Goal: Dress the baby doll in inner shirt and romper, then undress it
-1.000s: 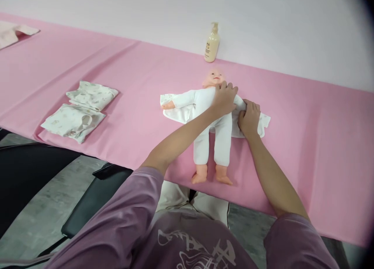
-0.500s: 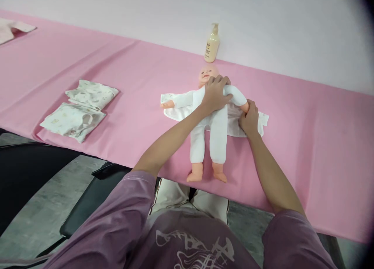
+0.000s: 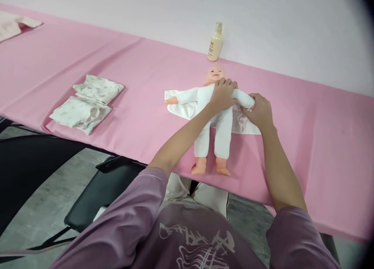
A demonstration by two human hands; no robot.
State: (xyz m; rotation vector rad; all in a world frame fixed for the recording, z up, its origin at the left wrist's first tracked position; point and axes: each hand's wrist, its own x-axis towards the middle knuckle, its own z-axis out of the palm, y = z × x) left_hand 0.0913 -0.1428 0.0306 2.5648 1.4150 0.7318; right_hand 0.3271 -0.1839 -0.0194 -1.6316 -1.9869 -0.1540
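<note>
A baby doll with a white cloth body lies face up, its feet toward me. Under its back is a spread white garment with a printed edge. My left hand rests on the upper chest, fingers curled over the shoulder on the right. My right hand is closed round the end of the doll's arm on that side, holding it stretched outward and hiding the doll's hand. The opposite arm lies out on the garment, untouched.
Two folded printed cloths lie to the left on the pink-covered table. A cream pump bottle stands beyond the doll's head by the wall. A pale pink garment is at the far left. A black chair stands below the front edge.
My right hand has moved outward and up, drawing the doll's arm straighter to the right. My left hand stays on the chest and shoulder. The view has shifted slightly.
</note>
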